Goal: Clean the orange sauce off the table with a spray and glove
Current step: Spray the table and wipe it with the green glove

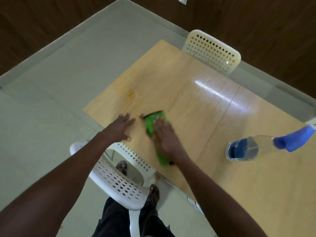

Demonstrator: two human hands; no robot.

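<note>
Two bare forearms reach forward from the bottom of the view toward a pale wooden table [213, 103]. Left hand [120, 126] lies flat on the tabletop near its edge, fingers spread and straight, holding nothing, apparently bracing. Just to its right, the right hand [165, 135] presses down on a bright green cleaning glove [154, 123], which is not worn but lies flat under the palm like a cloth; the fingers stretch straight across it, and the glove is blurred as if in motion, its far end poking out beyond the fingertips and its near end trailing by the wrist. Beyond the left hand's fingertips sits a small blob of orange sauce [131, 95], with a faint yellowish smear spreading around it toward the glove. Well off to the right of the right hand stands a clear spray bottle [246, 148] with a blue trigger head, not being held. Judging by the smear, wiping is under way: some sauce looks spread thin, but the main blob appears untouched, so most of the cleaning remains. A white perforated chair [118, 182] stands below the arms at the table's near edge, and another white chair [213, 52] sits at the far side.
</note>
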